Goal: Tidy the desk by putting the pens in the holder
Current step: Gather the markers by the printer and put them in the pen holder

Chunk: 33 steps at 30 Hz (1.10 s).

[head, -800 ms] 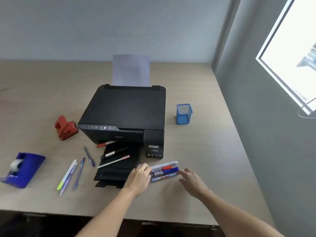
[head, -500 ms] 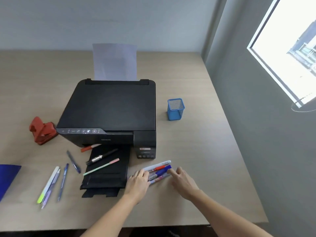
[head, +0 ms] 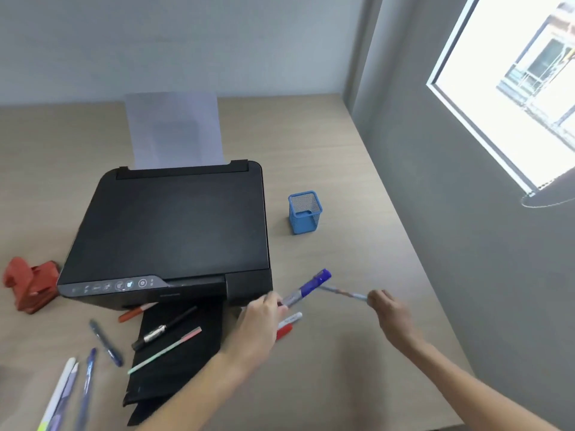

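My left hand [head: 259,318] holds a blue marker [head: 308,287] lifted off the desk, its cap pointing up and right. My right hand [head: 389,312] grips a thin light-blue pen [head: 342,293] by its right end. The two pens' tips nearly meet in the air. A white marker [head: 291,318] and a red marker [head: 283,331] lie on the desk beside my left hand. The blue mesh pen holder [head: 305,212] stands empty to the right of the printer, beyond both hands. Several more pens lie at the left, among them a blue pen [head: 105,342] and a pale green pen [head: 165,349].
A black printer [head: 174,231] with paper in its rear feed fills the desk's middle; its output tray [head: 174,377] carries a black pen [head: 163,328]. A red hole punch [head: 29,287] sits at the left. A grey wall borders the desk's right edge.
Both hands have lifted off the desk, each taking a pen from the cluster of markers. The white and red markers stayed down. The camera moved closer.
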{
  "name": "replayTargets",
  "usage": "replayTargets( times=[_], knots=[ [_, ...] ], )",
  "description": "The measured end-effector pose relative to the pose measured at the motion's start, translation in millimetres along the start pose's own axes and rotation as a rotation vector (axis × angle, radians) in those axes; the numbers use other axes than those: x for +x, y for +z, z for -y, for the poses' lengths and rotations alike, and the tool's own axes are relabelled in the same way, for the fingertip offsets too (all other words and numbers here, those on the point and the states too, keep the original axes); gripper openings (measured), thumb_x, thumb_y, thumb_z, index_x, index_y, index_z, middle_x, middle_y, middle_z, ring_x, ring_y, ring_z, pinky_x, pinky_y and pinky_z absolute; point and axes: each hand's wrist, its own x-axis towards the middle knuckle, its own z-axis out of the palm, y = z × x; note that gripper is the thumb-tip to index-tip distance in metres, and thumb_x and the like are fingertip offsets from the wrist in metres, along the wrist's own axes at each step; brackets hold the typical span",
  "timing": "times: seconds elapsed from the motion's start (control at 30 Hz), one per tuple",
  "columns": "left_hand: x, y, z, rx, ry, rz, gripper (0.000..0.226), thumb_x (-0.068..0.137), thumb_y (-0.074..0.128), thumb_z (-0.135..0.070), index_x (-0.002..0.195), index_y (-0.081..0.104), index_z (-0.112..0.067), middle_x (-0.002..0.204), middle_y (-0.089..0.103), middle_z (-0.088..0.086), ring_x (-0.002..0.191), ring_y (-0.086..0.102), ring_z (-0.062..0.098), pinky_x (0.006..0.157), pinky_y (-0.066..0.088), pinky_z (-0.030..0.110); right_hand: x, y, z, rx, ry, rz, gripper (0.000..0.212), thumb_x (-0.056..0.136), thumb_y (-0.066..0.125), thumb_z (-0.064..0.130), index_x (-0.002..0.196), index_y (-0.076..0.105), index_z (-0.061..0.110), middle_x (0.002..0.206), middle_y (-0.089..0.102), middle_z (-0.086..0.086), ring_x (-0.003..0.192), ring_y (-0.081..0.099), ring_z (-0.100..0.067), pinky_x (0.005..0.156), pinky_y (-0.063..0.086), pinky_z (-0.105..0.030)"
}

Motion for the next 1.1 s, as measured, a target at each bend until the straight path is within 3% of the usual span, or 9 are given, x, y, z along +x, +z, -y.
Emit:
replayTargets(
  times=[0.13, 0.27, 0.5, 0.63, 0.77, 0.87, 0.97, 1.03, 1.1],
  knots=[
    [94, -53, -44, 0.089, 0.055, -0.241, 0.021, 0.097, 0.048, -0.019, 0.099, 0.060, -0.002, 0.094, 0.066, 0.019, 0.084, 0.063, 0.039, 0.066, 0.048, 0.040, 66, -37, 34, 0.140, 0.148, -0.244, 0.012, 0.088, 0.059, 0.009, 0.077, 0.059, 0.003, 0.069, 0.055, -0.009, 0.062, 0.046, -0.026, 0.057, 0.026, -0.032],
    [190, -55, -69, 0.206, -0.088, -0.081, 0.015, 0.088, 0.052, 0.004, 0.101, 0.059, 0.003, 0.107, 0.063, 0.022, 0.097, 0.062, 0.039, 0.065, 0.040, 0.035, 137, -44, 75, 0.201, 0.108, -0.267, 0.014, 0.087, 0.057, 0.009, 0.076, 0.059, 0.000, 0.073, 0.062, -0.018, 0.065, 0.045, -0.027, 0.057, 0.021, -0.029],
    [243, -26, -54, 0.286, -0.152, 0.009, 0.025, 0.091, 0.057, -0.006, 0.116, 0.056, 0.000, 0.117, 0.061, 0.018, 0.107, 0.061, 0.034, 0.076, 0.048, 0.036, 200, -26, 111, 0.123, 0.082, -0.107, 0.014, 0.085, 0.052, 0.005, 0.079, 0.062, -0.003, 0.082, 0.067, -0.022, 0.077, 0.055, -0.035, 0.067, 0.034, -0.034],
    [222, -34, -51, 0.304, -0.081, -0.047, 0.021, 0.090, 0.054, 0.000, 0.111, 0.058, 0.000, 0.112, 0.062, 0.020, 0.102, 0.061, 0.035, 0.070, 0.044, 0.036, 199, -17, 115, 0.148, 0.066, -0.061, 0.021, 0.086, 0.049, 0.005, 0.093, 0.068, 0.000, 0.087, 0.072, -0.022, 0.084, 0.061, -0.040, 0.071, 0.041, -0.035],
    [143, -40, -41, 0.126, 0.272, -0.310, 0.022, 0.090, 0.058, -0.009, 0.112, 0.061, -0.007, 0.104, 0.063, 0.012, 0.090, 0.064, 0.031, 0.074, 0.055, 0.041, 152, -1, 110, 0.180, -0.006, -0.079, 0.026, 0.087, 0.049, 0.007, 0.107, 0.065, 0.008, 0.094, 0.073, -0.018, 0.083, 0.064, -0.036, 0.076, 0.046, -0.038],
    [61, -2, -8, 0.111, 0.427, -0.168, 0.010, 0.084, 0.064, -0.014, 0.094, 0.063, -0.015, 0.084, 0.062, 0.004, 0.070, 0.065, 0.027, 0.063, 0.055, 0.039, 96, 32, 100, 0.102, -0.169, 0.217, 0.023, 0.087, 0.053, 0.008, 0.104, 0.067, 0.013, 0.095, 0.071, -0.013, 0.083, 0.066, -0.033, 0.075, 0.049, -0.036],
    [3, 56, 42, 0.149, 0.207, 0.004, 0.011, 0.079, 0.070, -0.024, 0.088, 0.065, -0.022, 0.077, 0.063, -0.001, 0.067, 0.069, 0.022, 0.056, 0.056, 0.031, 52, 65, 91, -0.023, -0.244, 0.542, 0.031, 0.086, 0.057, 0.012, 0.116, 0.061, 0.021, 0.108, 0.057, -0.013, 0.093, 0.060, -0.032, 0.081, 0.052, -0.040],
    [-17, 85, 71, 0.306, 0.043, 0.121, 0.041, 0.047, 0.092, -0.032, 0.079, 0.069, -0.020, 0.069, 0.063, -0.004, 0.058, 0.068, 0.015, 0.045, 0.054, 0.024, 33, 78, 88, -0.122, -0.263, 0.560, 0.033, 0.085, 0.056, 0.013, 0.116, 0.058, 0.023, 0.109, 0.050, -0.013, 0.097, 0.054, -0.031, 0.075, 0.051, -0.040],
    [-23, 105, 91, 0.367, -0.129, 0.196, 0.072, 0.018, 0.096, -0.039, 0.079, 0.067, -0.015, 0.066, 0.063, -0.002, 0.053, 0.066, 0.014, 0.036, 0.051, 0.023, 23, 81, 86, -0.194, -0.283, 0.517, 0.028, 0.084, 0.054, 0.013, 0.112, 0.053, 0.019, 0.109, 0.047, -0.013, 0.100, 0.052, -0.031, 0.067, 0.045, -0.038]
  ],
)
